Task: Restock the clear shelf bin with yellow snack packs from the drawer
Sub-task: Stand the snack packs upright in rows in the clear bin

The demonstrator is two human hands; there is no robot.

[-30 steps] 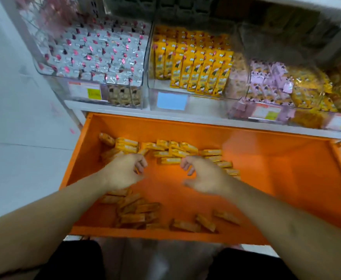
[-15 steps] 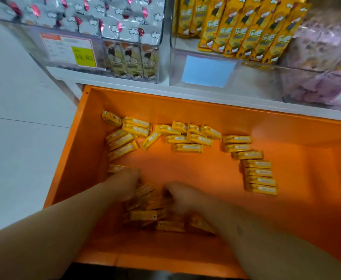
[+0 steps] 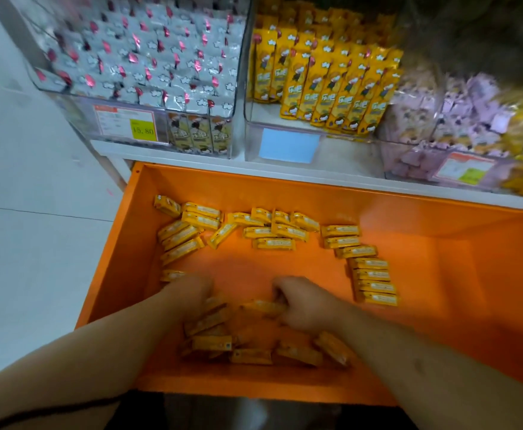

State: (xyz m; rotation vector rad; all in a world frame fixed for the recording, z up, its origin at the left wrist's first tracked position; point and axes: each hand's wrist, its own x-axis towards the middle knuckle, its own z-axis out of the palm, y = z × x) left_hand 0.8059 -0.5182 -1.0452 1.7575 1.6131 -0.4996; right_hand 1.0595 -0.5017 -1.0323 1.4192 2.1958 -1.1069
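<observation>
Both hands have dropped from the far rows to the near pile since a second ago, and my view now takes in the shelf again. Largest first: the drawer (image 3: 440,305) stands pulled out below the shelf, packs scattered along its back, down its right side and heaped at the front. Above it the bin (image 3: 248,119) holds upright packs (image 3: 325,85) with bare floor showing at its front, so I judge there is room to fill.

My left hand (image 3: 189,293) lies knuckles-up on the near pile (image 3: 213,342); its fingers are hidden, so I cannot tell whether it holds anything. My right hand (image 3: 303,302) is curled, pinching one pack (image 3: 261,307) by its end.

These packs look light, slim and film-wrapped, likely slick and a little crushable. I would gather several side by side across their long edges, squeezing gently.
</observation>
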